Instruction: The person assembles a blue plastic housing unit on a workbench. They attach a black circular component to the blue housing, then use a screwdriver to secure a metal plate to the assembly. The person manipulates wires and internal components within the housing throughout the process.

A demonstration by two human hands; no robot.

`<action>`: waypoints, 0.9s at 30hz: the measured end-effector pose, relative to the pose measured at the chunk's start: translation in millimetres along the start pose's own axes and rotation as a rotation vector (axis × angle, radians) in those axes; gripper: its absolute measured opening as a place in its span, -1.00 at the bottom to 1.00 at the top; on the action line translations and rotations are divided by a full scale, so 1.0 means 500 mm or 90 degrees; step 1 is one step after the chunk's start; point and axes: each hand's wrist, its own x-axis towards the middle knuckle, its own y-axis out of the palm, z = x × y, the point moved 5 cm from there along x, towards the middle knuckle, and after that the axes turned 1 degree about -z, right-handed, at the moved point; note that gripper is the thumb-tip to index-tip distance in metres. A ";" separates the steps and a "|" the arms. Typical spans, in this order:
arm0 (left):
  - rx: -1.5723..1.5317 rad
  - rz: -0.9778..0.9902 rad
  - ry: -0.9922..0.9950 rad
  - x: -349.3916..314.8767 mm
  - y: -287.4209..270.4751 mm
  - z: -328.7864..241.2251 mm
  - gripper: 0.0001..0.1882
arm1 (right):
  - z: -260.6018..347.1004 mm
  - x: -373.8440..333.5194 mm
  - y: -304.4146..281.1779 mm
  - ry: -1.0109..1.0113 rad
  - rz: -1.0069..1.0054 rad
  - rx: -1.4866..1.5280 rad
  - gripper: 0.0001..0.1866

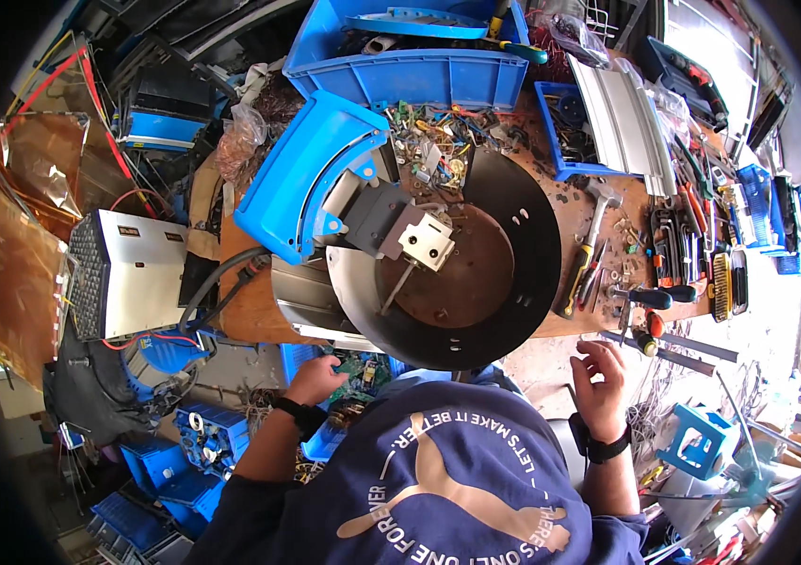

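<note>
My left hand hangs just off the table's front edge, its fingers curled together and nothing visible in them. It is nearest to a blue bin that holds green circuit boards. On the right, my right hand is raised off the table, fingers loosely bent and apart, empty. Between and beyond both hands, a large dark metal ring rests on the table. Lying over its left part is a blue plastic housing joined to a dark block with a cream metal bracket. Neither hand touches these parts.
A hammer and pliers, screwdrivers and hex keys lie at the right. Loose small parts are heaped before a big blue crate. A silver box stands left, with thick cables beside the table.
</note>
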 end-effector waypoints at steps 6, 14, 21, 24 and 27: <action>-0.003 0.011 -0.025 -0.013 -0.005 -0.028 -0.56 | -0.010 0.009 0.003 -0.020 0.017 0.002 -0.76; 0.040 0.025 -0.051 -0.029 -0.007 -0.028 -0.54 | -0.024 0.008 0.019 -0.032 0.042 0.038 -0.77; 0.054 0.025 -0.068 -0.021 0.001 -0.051 -0.55 | -0.040 0.004 -0.004 -0.034 0.041 0.045 -0.77; 0.044 0.018 -0.058 -0.015 0.017 -0.049 -0.55 | -0.043 0.002 -0.009 -0.022 0.042 0.051 -0.77; 0.053 0.027 -0.053 -0.009 0.028 -0.050 -0.56 | -0.048 -0.002 -0.011 -0.020 0.048 0.043 -0.78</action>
